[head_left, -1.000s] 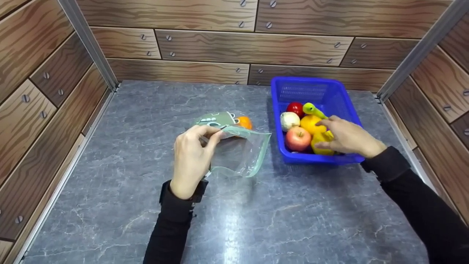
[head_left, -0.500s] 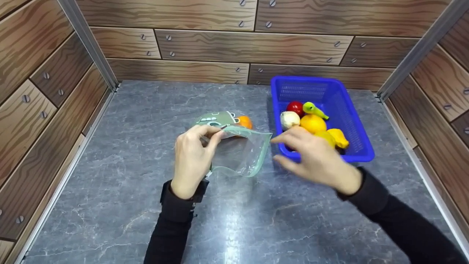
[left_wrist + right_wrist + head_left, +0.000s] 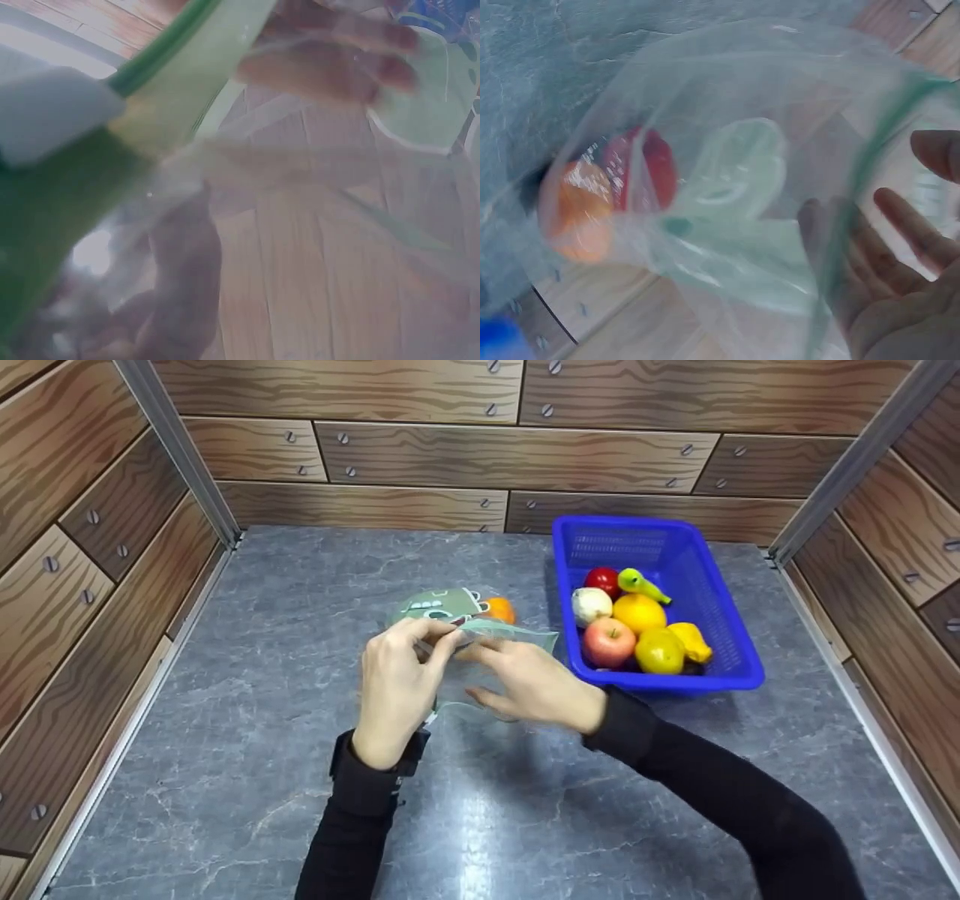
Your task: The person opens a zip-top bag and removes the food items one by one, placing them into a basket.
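My left hand (image 3: 397, 682) pinches the upper rim of a clear zip bag (image 3: 540, 640) with a green edge and printed green pattern. At the bag's mouth, my right hand (image 3: 536, 684) has its fingers extended and nothing visible in its grasp. The right wrist view shows the fingers (image 3: 900, 270) at the bag's green rim; whether they are inside is hard to tell. An orange fruit (image 3: 585, 210) and a red item (image 3: 656, 169) lie in the bag's far end. In the left wrist view the bag's white slider (image 3: 56, 116) sits on the green zip.
A blue plastic basket (image 3: 739, 619) stands to the right. It holds an apple (image 3: 609, 642), a white bulb (image 3: 592, 607), a red fruit (image 3: 602, 582), a green-yellow fruit (image 3: 660, 651) and other produce. Wood-patterned panels enclose the grey tabletop (image 3: 225, 697) on three sides.
My right hand has left the produce in the basket and moved left to the bag's mouth, with no item visible in it. The left hand keeps its pinch on the rim, nearly still.
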`<state>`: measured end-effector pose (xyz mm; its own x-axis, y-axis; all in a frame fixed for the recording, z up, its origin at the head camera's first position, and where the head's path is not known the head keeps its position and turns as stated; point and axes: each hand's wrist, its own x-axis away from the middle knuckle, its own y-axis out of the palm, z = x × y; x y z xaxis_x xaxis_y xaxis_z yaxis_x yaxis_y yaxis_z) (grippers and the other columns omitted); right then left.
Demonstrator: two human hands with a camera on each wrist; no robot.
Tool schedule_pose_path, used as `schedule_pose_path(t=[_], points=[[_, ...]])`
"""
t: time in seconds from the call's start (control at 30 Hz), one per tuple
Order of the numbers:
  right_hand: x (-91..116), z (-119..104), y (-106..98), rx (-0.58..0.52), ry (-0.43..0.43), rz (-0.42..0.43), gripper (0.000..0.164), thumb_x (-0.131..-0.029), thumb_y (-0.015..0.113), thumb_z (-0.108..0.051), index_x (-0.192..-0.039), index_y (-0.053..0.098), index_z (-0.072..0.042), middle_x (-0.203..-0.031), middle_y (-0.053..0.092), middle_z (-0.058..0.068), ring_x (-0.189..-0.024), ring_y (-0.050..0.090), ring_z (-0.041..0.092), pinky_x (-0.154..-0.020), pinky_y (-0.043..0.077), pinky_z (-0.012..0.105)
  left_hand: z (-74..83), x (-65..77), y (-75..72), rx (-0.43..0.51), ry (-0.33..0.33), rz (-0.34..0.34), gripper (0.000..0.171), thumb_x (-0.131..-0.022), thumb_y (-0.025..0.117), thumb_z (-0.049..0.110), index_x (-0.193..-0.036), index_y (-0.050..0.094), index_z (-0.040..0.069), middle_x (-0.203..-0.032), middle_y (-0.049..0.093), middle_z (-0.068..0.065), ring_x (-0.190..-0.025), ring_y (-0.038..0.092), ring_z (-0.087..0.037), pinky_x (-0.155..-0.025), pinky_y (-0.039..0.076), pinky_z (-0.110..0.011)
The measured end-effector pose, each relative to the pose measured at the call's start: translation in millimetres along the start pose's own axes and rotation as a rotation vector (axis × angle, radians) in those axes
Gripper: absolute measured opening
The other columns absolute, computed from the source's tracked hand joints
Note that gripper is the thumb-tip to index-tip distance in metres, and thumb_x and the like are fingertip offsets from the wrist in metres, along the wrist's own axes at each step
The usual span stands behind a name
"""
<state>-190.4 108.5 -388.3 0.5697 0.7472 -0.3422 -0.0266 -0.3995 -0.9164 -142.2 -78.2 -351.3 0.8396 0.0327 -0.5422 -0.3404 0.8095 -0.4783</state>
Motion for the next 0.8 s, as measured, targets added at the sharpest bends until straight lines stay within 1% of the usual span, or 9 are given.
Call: schedule_pose_path(t=[0.13,0.2,0.3,0.4,0.47,0.57,0.63,0.7,0.8], points=[[-16.5,13.1,20.1,0.094,0.073,-0.082,0.051,-0.088,0.069,-0.032,-0.131,0.056,-0.009,-0.121,0.066,0.011,-0.106,0.066,0.026,-0.089,0.056,0.039,0.8,0.2,2.3,0.013,0.003,-0.009,0.009,-0.088,0.072,0.022,-0.092,0.076,0.015,-0.083,0.072,0.000,-0.064,0.062,-0.011,-0.061,0.053,-0.030],[-22.3,19.9,30.6,0.172,0.079,-0.094,0.047,-0.088,0.070,-0.032,-0.125,0.059,-0.006,-0.111,0.069,0.011,-0.098,0.068,0.027,-0.083,0.057,0.040,1.2,0.5,3.5,0.017,0.004,-0.014,0.009,-0.088,0.072,0.021,-0.092,0.076,0.014,-0.082,0.071,-0.001,-0.065,0.063,-0.013,-0.061,0.053,-0.029],[-30.5,29.7,46.4,0.276,0.020,-0.045,0.041,-0.086,0.071,-0.030,-0.117,0.063,-0.006,-0.102,0.071,0.011,-0.090,0.069,0.026,-0.077,0.057,0.038,1.7,0.2,4.6,0.003,0.006,-0.018,0.010,-0.088,0.072,0.023,-0.093,0.076,0.014,-0.083,0.072,0.000,-0.064,0.063,-0.012,-0.060,0.051,-0.024],[-41.5,39.1,62.4,0.344,-0.109,0.086,0.036,-0.086,0.071,-0.030,-0.112,0.067,-0.007,-0.100,0.072,0.010,-0.089,0.069,0.024,-0.075,0.057,0.035,1.8,-0.5,4.1,-0.006,0.008,-0.017,0.011,-0.087,0.073,0.022,-0.092,0.076,0.013,-0.085,0.073,-0.001,-0.063,0.062,-0.012,-0.059,0.049,-0.022],[-48.3,45.2,70.3,0.510,-0.243,0.173,0.034,-0.085,0.071,-0.033,-0.110,0.068,-0.010,-0.100,0.072,0.006,-0.088,0.069,0.021,-0.071,0.055,0.029,1.7,-1.0,3.8,-0.008,0.010,-0.018,0.011,-0.087,0.073,0.022,-0.092,0.076,0.013,-0.084,0.073,-0.002,-0.062,0.062,-0.013,-0.059,0.049,-0.023],[-54.0,55.4,83.7,0.911,-0.397,0.267,0.029,-0.086,0.065,-0.039,-0.105,0.067,-0.017,-0.096,0.070,-0.003,-0.082,0.065,0.011,-0.062,0.049,0.021,0.9,-0.9,4.1,-0.001,0.014,-0.022,0.012,-0.086,0.074,0.022,-0.091,0.076,0.011,-0.082,0.072,-0.003,-0.062,0.062,-0.015,-0.058,0.049,-0.024],[-55.6,71.1,101.1,1.032,-0.454,0.244,0.021,-0.090,0.058,-0.037,-0.103,0.065,-0.021,-0.095,0.067,-0.009,-0.081,0.059,0.006,-0.061,0.043,0.017,0.5,-0.7,4.2,-0.003,0.013,-0.022,0.012,-0.086,0.074,0.021,-0.092,0.076,0.011,-0.080,0.072,-0.002,-0.062,0.062,-0.015,-0.058,0.049,-0.023],[-60.3,103.4,140.8,0.907,-0.383,0.093,0.016,-0.094,0.052,-0.032,-0.100,0.063,-0.022,-0.095,0.064,-0.010,-0.082,0.056,0.005,-0.067,0.042,0.018,0.0,-0.4,4.6,-0.007,0.014,-0.025,0.012,-0.085,0.075,0.021,-0.092,0.076,0.010,-0.080,0.072,-0.002,-0.062,0.062,-0.013,-0.058,0.049,-0.023],[-71.4,178.2,228.0,0.578,-0.225,-0.085,0.023,-0.101,0.041,-0.030,-0.100,0.062,-0.020,-0.093,0.062,-0.008,-0.084,0.055,0.008,-0.073,0.042,0.020,-0.3,-0.4,4.9,-0.013,0.015,-0.030,0.012,-0.085,0.075,0.021,-0.092,0.076,0.011,-0.081,0.072,-0.001,-0.061,0.060,-0.010,-0.058,0.048,-0.023]])
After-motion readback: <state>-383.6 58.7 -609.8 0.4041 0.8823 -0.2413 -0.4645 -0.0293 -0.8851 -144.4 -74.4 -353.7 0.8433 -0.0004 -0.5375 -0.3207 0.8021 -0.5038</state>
